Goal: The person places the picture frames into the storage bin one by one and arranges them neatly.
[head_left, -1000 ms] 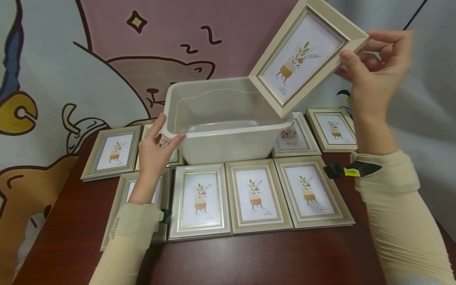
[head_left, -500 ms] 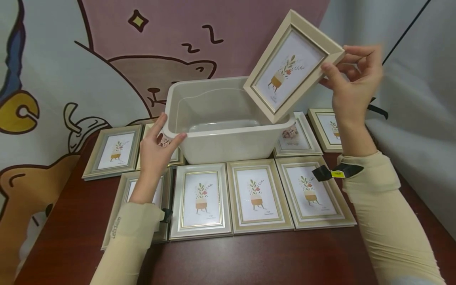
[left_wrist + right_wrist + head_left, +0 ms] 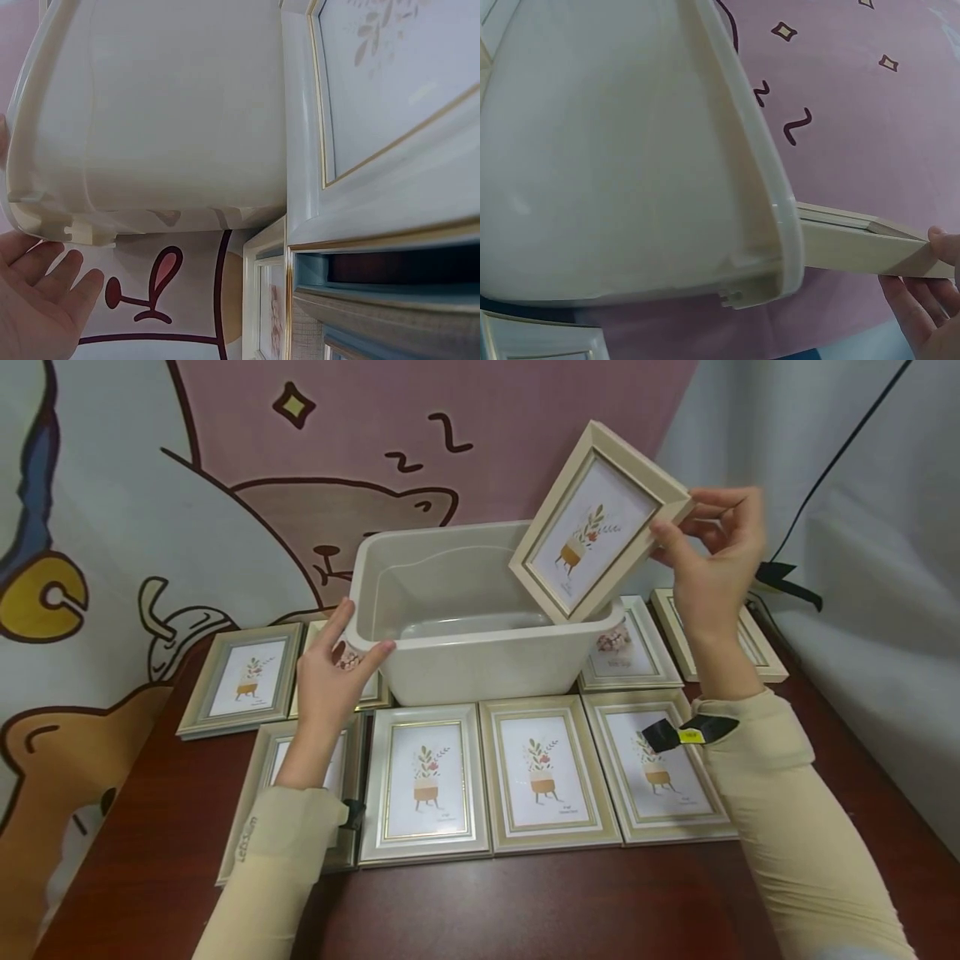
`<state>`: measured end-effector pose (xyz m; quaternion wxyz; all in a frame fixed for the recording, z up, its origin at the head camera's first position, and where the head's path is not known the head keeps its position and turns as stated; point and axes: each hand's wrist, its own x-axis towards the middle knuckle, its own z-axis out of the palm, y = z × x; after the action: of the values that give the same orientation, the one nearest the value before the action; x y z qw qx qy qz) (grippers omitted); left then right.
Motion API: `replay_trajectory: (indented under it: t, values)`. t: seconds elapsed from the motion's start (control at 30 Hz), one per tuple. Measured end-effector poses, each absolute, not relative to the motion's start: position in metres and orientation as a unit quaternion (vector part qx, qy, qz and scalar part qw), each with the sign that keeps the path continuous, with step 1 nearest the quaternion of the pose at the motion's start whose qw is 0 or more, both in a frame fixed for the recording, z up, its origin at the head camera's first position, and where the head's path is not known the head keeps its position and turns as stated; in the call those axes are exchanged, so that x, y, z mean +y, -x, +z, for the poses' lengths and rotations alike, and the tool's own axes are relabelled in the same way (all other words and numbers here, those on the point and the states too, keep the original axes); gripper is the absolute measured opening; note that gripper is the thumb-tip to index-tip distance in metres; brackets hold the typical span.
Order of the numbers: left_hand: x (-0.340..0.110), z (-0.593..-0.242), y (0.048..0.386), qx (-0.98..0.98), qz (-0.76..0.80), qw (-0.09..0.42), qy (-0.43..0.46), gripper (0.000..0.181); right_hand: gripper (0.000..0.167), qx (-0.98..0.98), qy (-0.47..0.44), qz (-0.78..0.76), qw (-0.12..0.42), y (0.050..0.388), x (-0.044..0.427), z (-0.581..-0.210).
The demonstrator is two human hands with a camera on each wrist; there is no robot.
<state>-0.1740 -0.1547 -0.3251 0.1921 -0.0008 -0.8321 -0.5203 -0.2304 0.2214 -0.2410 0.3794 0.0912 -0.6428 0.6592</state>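
- Currently the right hand (image 3: 716,556) grasps a cream rectangular picture frame (image 3: 585,522) at its right corner, thumb on the front face and fingers behind it.
- From that hand, the frame reaches out to the left, tilted cornerwise, its long axis slanting from lower left to upper right.
- Its lower end stands at the right part of the mouth of a pale grey-beige plastic bin (image 3: 483,668); whether it touches the near rim cannot be told.
- Judged from this, the coming move turns on that slant against the bin: the mouth lies left of and below the right hand, its long axis running left to right, so the frame's axis would cross it askew.
- Meanwhile the left hand (image 3: 327,681) holds the bin's near left corner between thumb and index finger, well apart from the frame; the right hand is clearly the nearer.
- On the near side of the bin, a silvery-white frame with a thin gold lining (image 3: 426,785) and a pale gold frame with a plant print (image 3: 550,781) lie side by side on the dark red-brown tabletop (image 3: 540,902).
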Motion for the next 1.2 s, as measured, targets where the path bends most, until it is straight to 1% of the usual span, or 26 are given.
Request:
replay_trajectory:
  t: [0.2, 0.47, 0.67, 0.97, 1.1, 1.2]
  values:
    - [-0.155, -0.325, 0.174, -0.833, -0.519, 0.19, -0.003, 0.074, 0.033, -0.667, -0.079, 0.638, 0.377, 0.229, 0.216, -0.249]
    - [-0.155, -0.326, 0.174, -0.831, -0.523, 0.192, -0.001, 0.074, 0.035, -0.697, -0.093, 0.594, 0.391, 0.236, 0.216, -0.267]
    - [-0.155, -0.325, 0.174, -0.834, -0.518, 0.189, -0.005, 0.074, 0.034, -0.735, -0.089, 0.546, 0.393, 0.235, 0.21, -0.278]
    - [-0.155, -0.325, 0.173, -0.833, -0.52, 0.187, -0.007, 0.074, 0.038, -0.774, -0.098, 0.488, 0.391, 0.229, 0.202, -0.292]
    - [-0.154, -0.325, 0.173, -0.832, -0.521, 0.19, -0.004, 0.073, 0.035, -0.786, -0.109, 0.465, 0.393, 0.226, 0.201, -0.296]
    - [-0.154, -0.326, 0.174, -0.832, -0.52, 0.191, -0.003, 0.073, 0.033, -0.791, -0.135, 0.443, 0.399, 0.225, 0.202, -0.3]
